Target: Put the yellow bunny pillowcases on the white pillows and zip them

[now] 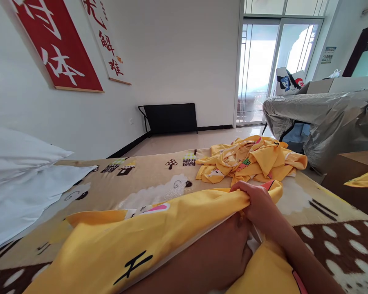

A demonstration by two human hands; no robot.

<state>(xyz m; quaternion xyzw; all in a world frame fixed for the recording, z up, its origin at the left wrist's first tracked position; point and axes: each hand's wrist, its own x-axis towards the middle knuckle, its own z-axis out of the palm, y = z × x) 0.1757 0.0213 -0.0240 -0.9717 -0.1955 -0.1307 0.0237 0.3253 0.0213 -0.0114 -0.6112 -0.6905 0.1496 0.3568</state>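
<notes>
A yellow printed cover (159,232) lies spread across the bed in front of me. My right hand (257,204) is closed on its upper edge, fingers pinched over the hem. My left hand (230,245) reaches in under that same edge, close below the right hand. The fabric hides its fingers, and a bit of white cloth (254,243) shows beside it. A second crumpled heap of yellow printed fabric (251,161) lies farther out on the bed, beyond both hands.
The bed has a tan sheet with sheep and brown spotted prints (153,179). White pillows (21,175) lie at the left. A wooden table (349,171) and a grey covered sofa (325,114) stand at the right. A black folded table (171,118) leans on the far wall.
</notes>
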